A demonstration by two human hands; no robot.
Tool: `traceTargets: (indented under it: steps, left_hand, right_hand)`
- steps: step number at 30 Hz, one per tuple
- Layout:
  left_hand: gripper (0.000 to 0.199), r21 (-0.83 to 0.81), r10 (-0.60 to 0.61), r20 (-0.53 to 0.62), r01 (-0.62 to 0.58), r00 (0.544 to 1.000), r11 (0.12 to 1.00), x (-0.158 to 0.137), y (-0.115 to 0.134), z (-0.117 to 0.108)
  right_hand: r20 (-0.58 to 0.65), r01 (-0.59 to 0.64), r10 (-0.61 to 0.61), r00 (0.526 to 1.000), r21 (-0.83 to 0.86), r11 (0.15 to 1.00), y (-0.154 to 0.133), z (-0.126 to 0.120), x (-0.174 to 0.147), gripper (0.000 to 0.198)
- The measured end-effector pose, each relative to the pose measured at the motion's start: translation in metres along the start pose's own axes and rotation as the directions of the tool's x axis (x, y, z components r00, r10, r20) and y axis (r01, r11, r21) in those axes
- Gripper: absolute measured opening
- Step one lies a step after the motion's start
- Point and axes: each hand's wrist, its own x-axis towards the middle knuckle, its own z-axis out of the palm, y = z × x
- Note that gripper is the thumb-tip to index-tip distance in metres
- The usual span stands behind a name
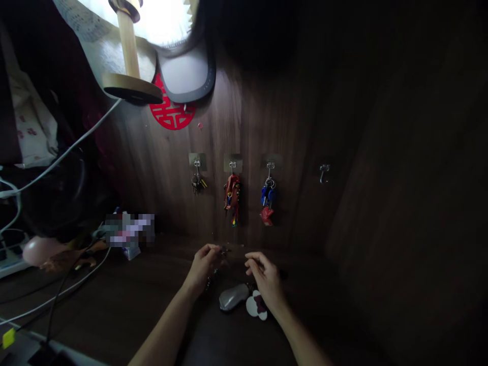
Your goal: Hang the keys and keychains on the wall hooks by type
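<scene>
We are finding three key bunches [232,192] hung, one hook [324,174] bare; left hand [202,262] pinching seemingly dim keys [224,252], right hand [266,277] loosely parted, apparently empty.

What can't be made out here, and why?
All in the head view:
Small thing at the left hand: dark, blurred.
Grey cap: brim marks too small to read.
Wooden stand: top cut off by the upper edge.
Whatever lies beneath the pixelated patch: masked.

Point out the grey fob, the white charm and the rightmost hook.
Grey fob [233,298]: head view, middle of its top.
White charm [252,306]: head view, left lobe.
Rightmost hook [325,168]: head view, its base.
</scene>
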Motion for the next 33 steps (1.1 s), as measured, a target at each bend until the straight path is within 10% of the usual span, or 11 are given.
traceTargets:
  steps: [14, 33]
  left_hand:
    - [0.020, -0.288, -0.144, 0.361, 0.257, 0.921, 0.923, -0.016, -0.010, 0.015]
    - [0.026, -0.255, -0.131, 0.318, 0.218, 0.939, 0.942, -0.009, -0.018, 0.017]
  right_hand:
    - [0.045, 0.168, -0.163, 0.986, -0.191, 0.967, 0.008, -0.002, -0.004, 0.030]
    - [0.105, 0.068, -0.049, 0.993, -0.190, 0.979, 0.014, 0.004, -0.007, 0.026]
